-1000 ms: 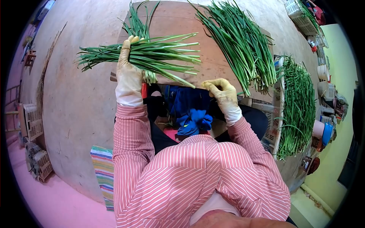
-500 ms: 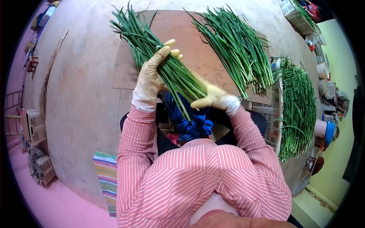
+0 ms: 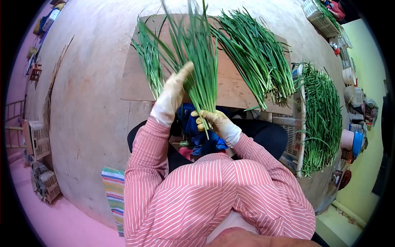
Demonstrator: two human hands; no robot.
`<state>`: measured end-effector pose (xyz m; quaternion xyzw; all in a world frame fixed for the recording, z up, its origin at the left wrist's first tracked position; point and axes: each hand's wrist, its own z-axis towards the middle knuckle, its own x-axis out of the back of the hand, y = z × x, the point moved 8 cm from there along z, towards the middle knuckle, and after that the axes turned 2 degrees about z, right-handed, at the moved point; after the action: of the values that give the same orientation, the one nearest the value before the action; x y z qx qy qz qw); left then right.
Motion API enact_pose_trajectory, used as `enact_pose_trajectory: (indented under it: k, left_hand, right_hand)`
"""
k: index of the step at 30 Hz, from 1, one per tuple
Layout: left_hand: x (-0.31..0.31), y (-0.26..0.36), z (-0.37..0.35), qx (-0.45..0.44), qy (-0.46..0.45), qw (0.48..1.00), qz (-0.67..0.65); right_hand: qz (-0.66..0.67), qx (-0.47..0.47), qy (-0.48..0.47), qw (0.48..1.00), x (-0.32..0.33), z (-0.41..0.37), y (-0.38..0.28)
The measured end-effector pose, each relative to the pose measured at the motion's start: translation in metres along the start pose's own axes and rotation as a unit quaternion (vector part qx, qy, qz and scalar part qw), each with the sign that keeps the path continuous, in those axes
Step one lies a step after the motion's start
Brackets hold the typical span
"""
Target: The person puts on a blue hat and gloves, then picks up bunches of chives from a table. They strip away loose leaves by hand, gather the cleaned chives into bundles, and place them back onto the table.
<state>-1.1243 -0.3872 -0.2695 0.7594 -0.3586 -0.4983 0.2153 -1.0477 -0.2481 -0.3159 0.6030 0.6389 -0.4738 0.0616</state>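
Over the brown counter's (image 3: pixel 234 88) near edge, reaching with both arms (image 3: pixel 145 150) bent. Holding a long green bunch (image 3: pixel 201 70) there, leaves away from the body. Gripping its pale ends with curled right hand (image 3: pixel 220 123). Touching its side with left hand (image 3: pixel 173 90), too hidden to tell how wide.

Just the one cam here, worn on the head, looking forward and steeply down. Crazy wide fisheye, edges curving off into black. The striped shirt (image 3: pixel 218 189) is super close along the bottom, left hand (image 3: pixel 174 88) and right hand (image 3: pixel 218 122) mid-frame, table (image 3: pixel 233 80) farther out beyond them.
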Motion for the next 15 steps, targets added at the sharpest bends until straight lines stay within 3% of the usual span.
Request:
enact_pose_trajectory:
  k: [2, 4, 6, 9, 15]
  left_hand:
    - [0.037, -0.032, -0.005, 0.03, 0.139, 0.98, 0.14]
    - [0.033, -0.045, -0.023, 0.059, 0.155, 0.979, 0.121]
    - [0.027, -0.06, -0.034, 0.057, 0.117, 0.99, 0.058]
    - [0.019, -0.093, -0.041, 0.152, 0.039, 0.988, -0.009]
    - [0.016, -0.109, -0.044, 0.209, 0.009, 0.977, -0.041]
  right_hand:
    - [0.038, 0.0, -0.01, 0.999, 0.006, 0.001, 0.003]
    - [0.039, -0.011, -0.004, 0.999, 0.011, 0.0, 0.008]
    - [0.024, -0.015, 0.007, 1.0, 0.008, -0.005, 0.007]
    - [-0.028, -0.054, -0.02, 0.998, 0.004, -0.01, 0.013]
    - [-0.037, -0.098, -0.092, 0.99, -0.007, -0.021, 0.02]
